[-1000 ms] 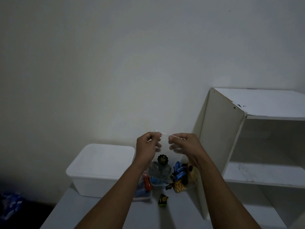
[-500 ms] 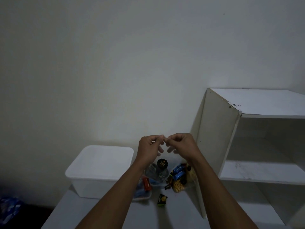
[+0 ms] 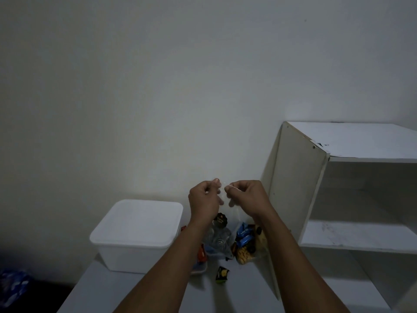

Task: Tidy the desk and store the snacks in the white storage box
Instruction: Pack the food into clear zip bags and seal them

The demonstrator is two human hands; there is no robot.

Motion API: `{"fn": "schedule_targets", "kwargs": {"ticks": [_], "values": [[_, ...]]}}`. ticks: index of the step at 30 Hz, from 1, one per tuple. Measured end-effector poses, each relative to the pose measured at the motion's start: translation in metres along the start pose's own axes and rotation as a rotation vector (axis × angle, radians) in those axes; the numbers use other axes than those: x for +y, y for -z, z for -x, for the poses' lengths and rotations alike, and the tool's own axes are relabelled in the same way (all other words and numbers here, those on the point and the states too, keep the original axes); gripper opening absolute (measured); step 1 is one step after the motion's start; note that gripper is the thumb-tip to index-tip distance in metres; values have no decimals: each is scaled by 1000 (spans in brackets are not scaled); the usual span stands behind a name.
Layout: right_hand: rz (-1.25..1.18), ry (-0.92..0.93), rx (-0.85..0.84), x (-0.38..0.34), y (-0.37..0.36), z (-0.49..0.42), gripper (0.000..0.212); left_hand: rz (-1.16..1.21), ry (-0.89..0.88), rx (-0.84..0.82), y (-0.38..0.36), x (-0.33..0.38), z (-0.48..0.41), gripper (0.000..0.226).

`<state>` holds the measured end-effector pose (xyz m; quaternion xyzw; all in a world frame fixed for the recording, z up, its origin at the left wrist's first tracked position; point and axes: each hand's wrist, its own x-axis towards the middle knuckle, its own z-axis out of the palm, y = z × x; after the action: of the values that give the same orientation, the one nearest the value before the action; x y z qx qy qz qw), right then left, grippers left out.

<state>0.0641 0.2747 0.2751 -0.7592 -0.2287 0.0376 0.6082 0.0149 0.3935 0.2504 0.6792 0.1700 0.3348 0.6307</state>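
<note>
My left hand [image 3: 204,201] and my right hand [image 3: 244,196] are raised side by side above the desk, each pinching the top edge of a clear plastic bag [image 3: 230,219] that hangs between them. Below the hands lies a heap of snacks [image 3: 242,242]: blue wrappers, a bag of yellow biscuits, a black round pack, red packs. One small black-and-yellow packet [image 3: 222,274] lies apart, nearer to me. The white storage box [image 3: 137,233] stands at the left with its lid on.
A white open shelf unit [image 3: 338,199] stands on the right, its side panel close to the snacks. The grey desk [image 3: 140,297] runs toward me. A blue patterned thing [image 3: 12,288] lies low at the far left, off the desk.
My two hands have come closer together at the top of the clear bag, and the view has shifted slightly to the right.
</note>
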Motion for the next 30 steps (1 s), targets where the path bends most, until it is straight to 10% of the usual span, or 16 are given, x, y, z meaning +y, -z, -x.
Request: {"fn": "schedule_targets", "kwargs": {"ticks": [30], "values": [[-570, -119, 397, 23, -13, 4, 23, 288, 164, -41, 0, -1, 2, 20]]}}
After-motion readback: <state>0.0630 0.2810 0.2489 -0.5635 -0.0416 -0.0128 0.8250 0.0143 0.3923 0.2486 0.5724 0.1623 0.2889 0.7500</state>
